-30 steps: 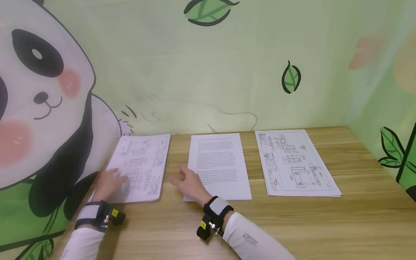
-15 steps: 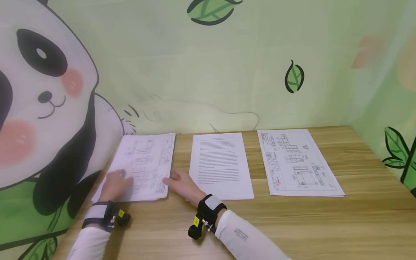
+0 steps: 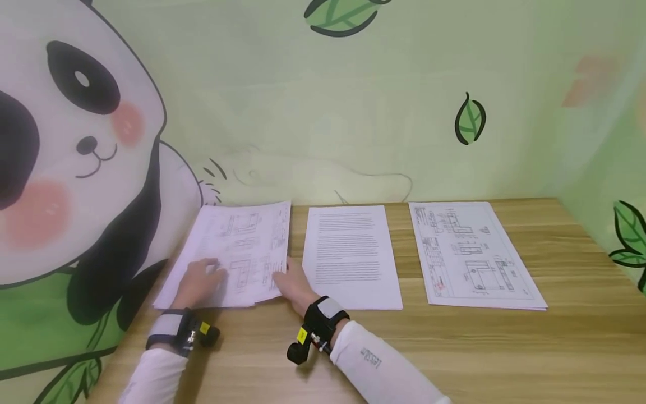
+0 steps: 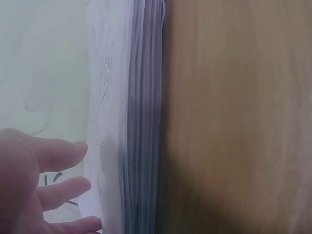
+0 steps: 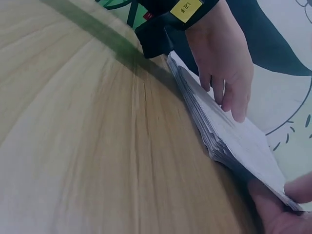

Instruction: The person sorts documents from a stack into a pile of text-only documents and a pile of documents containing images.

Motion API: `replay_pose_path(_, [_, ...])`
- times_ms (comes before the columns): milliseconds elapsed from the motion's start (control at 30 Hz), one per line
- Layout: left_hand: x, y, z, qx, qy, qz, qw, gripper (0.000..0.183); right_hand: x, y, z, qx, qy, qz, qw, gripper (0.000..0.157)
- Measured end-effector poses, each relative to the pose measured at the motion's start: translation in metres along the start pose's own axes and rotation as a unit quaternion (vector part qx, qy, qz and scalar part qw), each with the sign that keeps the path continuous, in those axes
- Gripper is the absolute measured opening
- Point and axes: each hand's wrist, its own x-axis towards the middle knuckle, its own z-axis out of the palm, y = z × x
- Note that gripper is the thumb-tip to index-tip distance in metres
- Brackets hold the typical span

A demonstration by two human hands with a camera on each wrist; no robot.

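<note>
A thick stack of papers [image 3: 217, 230] with technical drawings lies at the left of the wooden table. My left hand [image 3: 198, 283] is over its near left part, fingers loosely spread; in the left wrist view, the fingertips [image 4: 78, 185] are right at the top sheet. At the stack's right edge, my right hand [image 3: 296, 286] pinches the upper sheets [image 3: 270, 247] between thumb and fingers. Seen from the right wrist, the thumb is on top and a finger [image 5: 265, 197] is underneath, with that corner raised off the pile. How many sheets it holds I cannot tell.
Just right of the right hand lies a stack of text pages [image 3: 348, 252]. Farther right is another set of drawing sheets [image 3: 474, 258] with a red mark. Behind the wooden table [image 3: 454, 348] stands a green wall [image 3: 353, 112] with a painted panda and leaves.
My right hand has come from beside the left stack to its right edge and taken hold of upper sheets, which now lift and jut rightward. The left hand stays over the stack.
</note>
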Motion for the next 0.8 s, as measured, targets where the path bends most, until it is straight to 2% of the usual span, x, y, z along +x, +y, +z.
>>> replay_pose_path(167, [0.002, 0.006, 0.004, -0.019, -0.010, -0.029, 0.9993, 0.069, 0.001, 0.005, -0.002, 0.027, 0.042, 0.022, 0.999, 0.055])
replay_pose_path(333, [0.000, 0.013, 0.002, -0.043, 0.014, -0.035, 0.9983, 0.078, 0.000, 0.004, -0.010, 0.065, 0.049, 0.007, 0.997, 0.054])
replay_pose_path(567, [0.000, 0.028, 0.002, -0.108, 0.045, -0.074, 0.9904, 0.084, -0.008, -0.012, -0.035, 0.090, 0.023, -0.014, 0.996, 0.052])
replay_pose_path(700, [-0.004, 0.039, 0.002, -0.170, 0.036, -0.089, 0.9808, 0.088, -0.013, -0.020, -0.053, 0.101, 0.002, -0.025, 0.995, 0.052])
replay_pose_path(800, [-0.008, 0.047, 0.002, -0.210, 0.019, -0.086, 0.9738, 0.093, -0.017, -0.024, -0.069, 0.099, -0.012, -0.038, 0.994, 0.051])
